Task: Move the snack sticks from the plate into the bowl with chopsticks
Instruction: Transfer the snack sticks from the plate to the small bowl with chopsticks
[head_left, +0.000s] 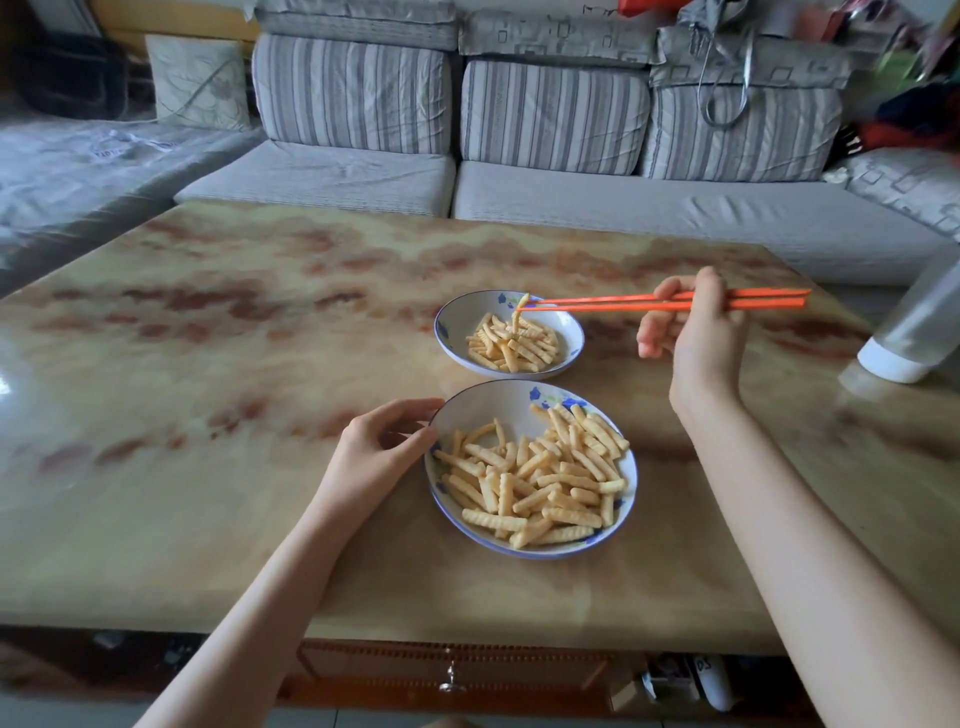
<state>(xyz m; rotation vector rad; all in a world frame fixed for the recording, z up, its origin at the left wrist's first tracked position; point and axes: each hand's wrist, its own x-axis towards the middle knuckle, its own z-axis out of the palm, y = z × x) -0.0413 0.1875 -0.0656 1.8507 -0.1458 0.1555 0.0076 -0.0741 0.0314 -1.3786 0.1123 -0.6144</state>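
Marble table (208, 364), right fingers (668, 291) gripping chopsticks (613, 302) above bowl (451, 323), left fingers (415, 408) cupping plate (475, 393)

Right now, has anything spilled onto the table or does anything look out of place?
Nothing stands out. The snack sticks all lie inside the plate and the bowl, none on the table. A single stick hangs pinched in the chopsticks over the bowl, in the right hand; the left hand holds the plate's rim.

Orange chopsticks (623, 302), one stick (520, 309) pinched, above bowl (451, 323)
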